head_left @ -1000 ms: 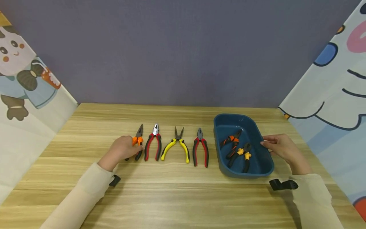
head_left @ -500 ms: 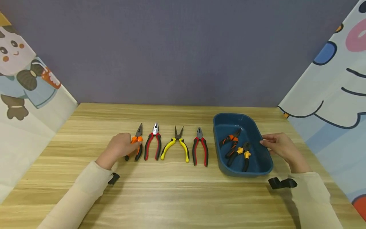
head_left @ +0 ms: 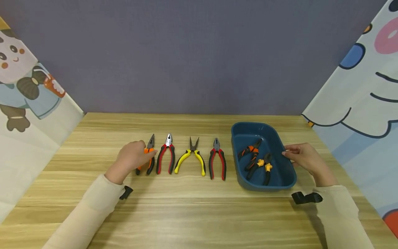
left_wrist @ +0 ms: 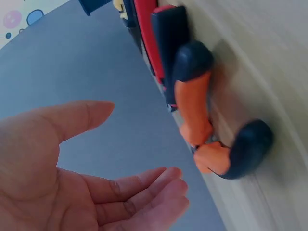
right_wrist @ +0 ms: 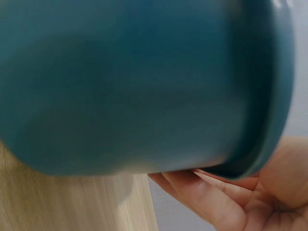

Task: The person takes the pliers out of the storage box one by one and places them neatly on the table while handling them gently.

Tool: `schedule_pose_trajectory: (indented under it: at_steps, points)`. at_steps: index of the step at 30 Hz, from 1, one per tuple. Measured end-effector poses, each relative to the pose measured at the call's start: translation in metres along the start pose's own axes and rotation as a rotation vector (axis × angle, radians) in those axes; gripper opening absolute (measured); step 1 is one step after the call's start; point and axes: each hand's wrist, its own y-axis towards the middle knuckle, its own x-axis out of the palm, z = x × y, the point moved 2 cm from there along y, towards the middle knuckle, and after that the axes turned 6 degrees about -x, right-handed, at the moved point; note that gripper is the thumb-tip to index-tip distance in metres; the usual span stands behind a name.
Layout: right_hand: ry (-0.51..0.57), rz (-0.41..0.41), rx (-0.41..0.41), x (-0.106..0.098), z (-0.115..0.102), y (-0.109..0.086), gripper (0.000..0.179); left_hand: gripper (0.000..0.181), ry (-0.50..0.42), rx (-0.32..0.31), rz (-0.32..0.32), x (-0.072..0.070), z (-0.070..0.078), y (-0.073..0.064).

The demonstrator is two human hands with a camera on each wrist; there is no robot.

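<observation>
My left hand (head_left: 129, 159) hovers over long-nose pliers with orange and black handles (head_left: 151, 162). In the left wrist view the thumb and fingers of this hand (left_wrist: 53, 178) are spread apart, with a gap between them and the pliers (left_wrist: 193, 103). At the right, my right hand (head_left: 306, 159) pinches the side rim of a blue plastic bin (head_left: 282, 174), thumb on top and fingers against the outer wall. Inside the bin lie black-and-orange pliers (head_left: 253, 157) and black-and-yellow pliers (head_left: 259, 168).
Red-and-black pliers (head_left: 166, 155), yellow-handled long-nose pliers (head_left: 184, 162) and another red-and-black pair (head_left: 212, 162) lie in a row on the wooden table (head_left: 174, 214). A grey panel (head_left: 192, 58) stands behind, with printed cloth (head_left: 357, 103) at both sides.
My left hand has shifted slightly up over the orange pliers, its thumb reaching further right. The pliers stay on the table. The right hand keeps its place on the bin.
</observation>
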Motion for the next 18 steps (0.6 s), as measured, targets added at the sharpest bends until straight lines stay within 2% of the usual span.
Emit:
schedule_pose_trajectory:
  at_steps: [6, 12, 18]
  points:
    - [0.004, -0.004, -0.002, 0.000, -0.001, 0.000, 0.051, 0.035, -0.004, 0.077, 0.062, -0.003, 0.015, -0.002]
    - [-0.008, 0.002, -0.005, 0.000, -0.001, -0.001, 0.052, 0.041, -0.027, 0.139, 0.072, -0.003, 0.034, -0.004]
    - [-0.008, 0.001, -0.011, -0.001, 0.001, -0.001, 0.053, 0.032, -0.035, 0.210, 0.076, 0.001, 0.058, -0.005]
